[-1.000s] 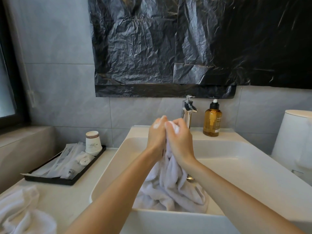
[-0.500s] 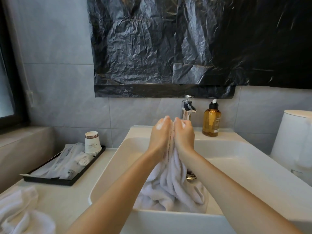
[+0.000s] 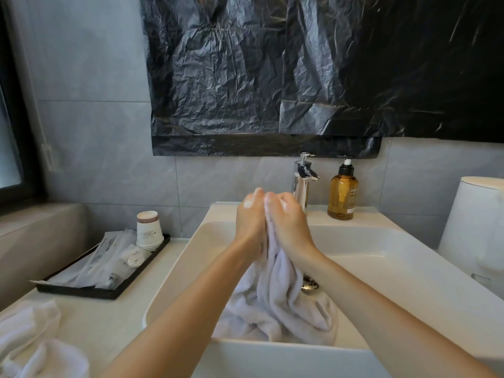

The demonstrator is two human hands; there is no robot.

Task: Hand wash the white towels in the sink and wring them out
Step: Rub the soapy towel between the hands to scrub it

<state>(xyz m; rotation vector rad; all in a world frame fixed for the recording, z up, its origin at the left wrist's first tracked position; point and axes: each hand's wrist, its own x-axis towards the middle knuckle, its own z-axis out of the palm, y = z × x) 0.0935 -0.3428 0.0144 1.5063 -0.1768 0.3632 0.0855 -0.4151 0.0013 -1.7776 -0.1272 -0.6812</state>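
Centre frame, over sink (image 3: 381, 242): left hand (image 3: 249, 225) and right hand (image 3: 289, 227) both clamped on bunched top of soapy white towel (image 3: 278, 298), tail trailing down into it. Mid-scrub, probably. Next: rinse under faucet (image 3: 302, 184), then firm opposing twist to wring.

Left hand (image 3: 249, 223): bare, with a dab of white foam (image 3: 248, 204) on the knuckles, at centre frame.
Right hand (image 3: 289, 226): bare, with a thin smear of foam near the fingertips.
Left forearm (image 3: 177, 309): bare down to the lower edge.
Right forearm (image 3: 381, 309): bare down to the lower right corner.
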